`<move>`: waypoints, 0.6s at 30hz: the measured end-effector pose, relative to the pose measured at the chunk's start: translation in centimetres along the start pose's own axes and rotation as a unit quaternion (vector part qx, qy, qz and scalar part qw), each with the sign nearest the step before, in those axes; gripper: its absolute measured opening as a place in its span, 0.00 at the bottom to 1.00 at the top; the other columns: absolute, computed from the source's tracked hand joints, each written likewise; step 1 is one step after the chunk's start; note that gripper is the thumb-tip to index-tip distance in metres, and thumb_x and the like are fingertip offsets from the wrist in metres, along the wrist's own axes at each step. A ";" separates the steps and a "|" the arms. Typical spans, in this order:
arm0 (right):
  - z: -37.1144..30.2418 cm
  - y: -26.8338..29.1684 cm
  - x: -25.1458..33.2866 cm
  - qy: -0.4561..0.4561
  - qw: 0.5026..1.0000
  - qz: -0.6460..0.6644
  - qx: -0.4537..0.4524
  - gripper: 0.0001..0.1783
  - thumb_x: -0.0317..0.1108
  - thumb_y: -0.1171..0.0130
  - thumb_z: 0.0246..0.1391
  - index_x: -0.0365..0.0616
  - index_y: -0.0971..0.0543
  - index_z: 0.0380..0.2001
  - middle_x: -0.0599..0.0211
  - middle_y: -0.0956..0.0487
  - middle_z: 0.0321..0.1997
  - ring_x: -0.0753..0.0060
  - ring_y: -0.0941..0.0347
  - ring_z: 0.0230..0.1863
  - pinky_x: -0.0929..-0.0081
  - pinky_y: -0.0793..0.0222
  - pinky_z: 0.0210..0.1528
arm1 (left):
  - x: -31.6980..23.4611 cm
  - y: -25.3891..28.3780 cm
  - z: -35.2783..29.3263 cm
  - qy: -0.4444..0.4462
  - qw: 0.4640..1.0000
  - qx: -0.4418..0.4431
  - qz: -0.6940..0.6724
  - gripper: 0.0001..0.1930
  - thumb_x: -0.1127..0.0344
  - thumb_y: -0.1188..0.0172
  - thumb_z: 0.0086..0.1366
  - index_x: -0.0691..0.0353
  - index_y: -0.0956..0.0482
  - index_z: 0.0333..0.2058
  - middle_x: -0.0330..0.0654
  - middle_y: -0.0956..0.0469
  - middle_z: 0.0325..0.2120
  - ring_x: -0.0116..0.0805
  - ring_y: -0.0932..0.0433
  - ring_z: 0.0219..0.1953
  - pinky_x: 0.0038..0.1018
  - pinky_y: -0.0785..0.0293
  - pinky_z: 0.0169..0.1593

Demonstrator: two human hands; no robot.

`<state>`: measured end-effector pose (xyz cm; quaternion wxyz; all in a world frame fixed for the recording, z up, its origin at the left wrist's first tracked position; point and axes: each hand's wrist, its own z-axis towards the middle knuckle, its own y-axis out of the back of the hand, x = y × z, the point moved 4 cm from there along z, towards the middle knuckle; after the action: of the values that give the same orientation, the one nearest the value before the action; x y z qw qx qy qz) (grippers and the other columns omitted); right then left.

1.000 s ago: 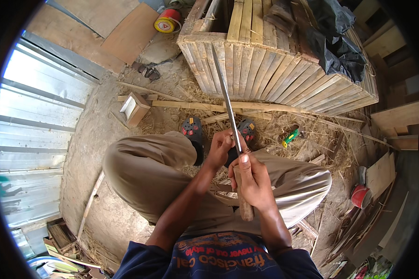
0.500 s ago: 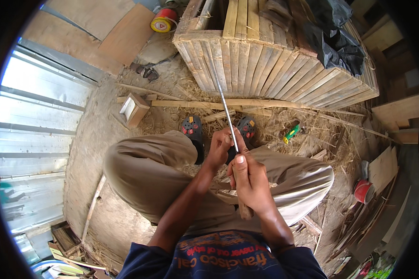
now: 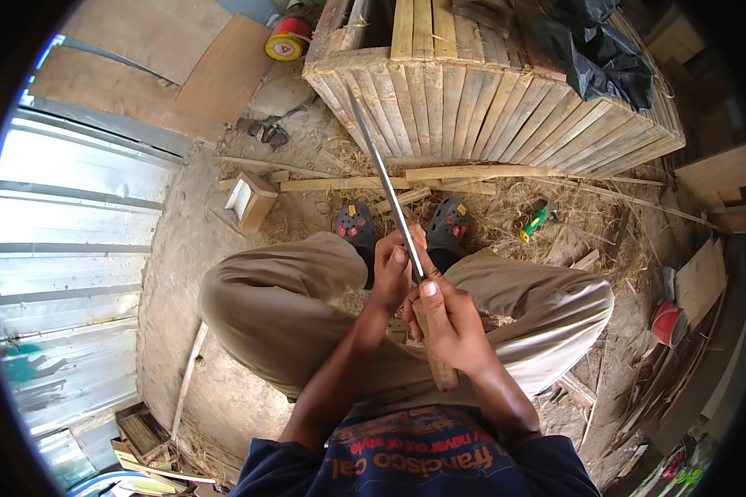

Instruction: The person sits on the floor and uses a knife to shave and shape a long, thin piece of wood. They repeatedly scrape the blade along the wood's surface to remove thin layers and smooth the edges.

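A machete (image 3: 385, 184) with a long narrow blade, seen nearly edge-on, points up and slightly left from my lap. My right hand (image 3: 446, 325) is closed round the wooden handle (image 3: 441, 373), thumb lying on top near the blade's base. My left hand (image 3: 396, 269) is closed at the lower blade, just ahead of the right, its thumb bent against the blade's side. Whatever lies under the left fingers is hidden. Both hands are held above my lap, between my spread knees.
A slatted wooden crate (image 3: 464, 112) with black plastic (image 3: 605, 70) on top stands ahead. Wooden strips (image 3: 348, 184), a small open box (image 3: 250, 201) and a green tool (image 3: 535, 224) lie on the straw-strewn ground. A red can (image 3: 668, 323) is at right, metal sheeting (image 3: 66, 265) at left.
The machete's blade has turned slightly, its tip swinging left and showing more of its side. Both hands keep their hold. The whole view has shifted a little.
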<state>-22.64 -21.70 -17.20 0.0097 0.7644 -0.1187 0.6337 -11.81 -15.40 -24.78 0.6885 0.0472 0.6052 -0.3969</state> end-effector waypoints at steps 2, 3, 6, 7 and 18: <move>0.0 0.3 0.0 -0.017 1.000 -0.004 -0.014 0.25 0.46 0.65 0.73 0.36 0.29 0.55 0.69 0.26 0.24 0.81 0.31 0.21 0.82 0.33 0.24 | 0.2 -0.3 0.1 -0.003 1.000 -0.009 -0.014 0.29 0.39 0.45 0.66 0.64 0.29 0.26 0.36 0.34 0.24 0.27 0.38 0.29 0.26 0.42 0.33; -0.1 0.4 0.1 -0.014 1.000 -0.015 -0.012 0.25 0.47 0.65 0.73 0.35 0.27 0.49 0.68 0.26 0.24 0.81 0.31 0.20 0.81 0.33 0.24 | 0.3 -0.4 0.1 -0.009 1.000 -0.011 -0.028 0.27 0.40 0.44 0.66 0.64 0.27 0.27 0.35 0.34 0.24 0.26 0.37 0.29 0.25 0.42 0.33; -0.2 0.3 0.1 -0.015 1.000 0.004 -0.018 0.27 0.49 0.66 0.73 0.35 0.28 0.35 0.67 0.26 0.24 0.81 0.31 0.20 0.81 0.33 0.24 | 0.8 -0.3 0.1 -0.001 1.000 -0.009 -0.026 0.28 0.40 0.43 0.65 0.64 0.27 0.27 0.35 0.34 0.25 0.25 0.37 0.29 0.24 0.42 0.33; -0.2 0.3 0.1 -0.016 1.000 0.016 -0.020 0.27 0.49 0.66 0.73 0.35 0.28 0.34 0.66 0.26 0.24 0.81 0.31 0.20 0.81 0.33 0.24 | 1.0 -0.3 0.0 0.003 1.000 -0.003 -0.030 0.28 0.39 0.43 0.65 0.64 0.27 0.27 0.35 0.33 0.26 0.25 0.37 0.29 0.24 0.42 0.33; -0.9 -0.1 0.2 0.033 0.996 -0.075 -0.026 0.29 0.42 0.62 0.72 0.39 0.44 0.70 0.64 0.26 0.23 0.74 0.29 0.22 0.74 0.30 0.28 | 1.2 0.0 -0.9 -0.012 0.997 0.013 0.069 0.31 0.35 0.47 0.66 0.62 0.34 0.25 0.36 0.37 0.25 0.28 0.40 0.30 0.27 0.43 0.34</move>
<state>-23.45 -21.45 -16.79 0.0813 0.7490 -0.0772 0.6530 -12.51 -15.47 -26.02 0.7207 0.0932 0.5873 -0.3564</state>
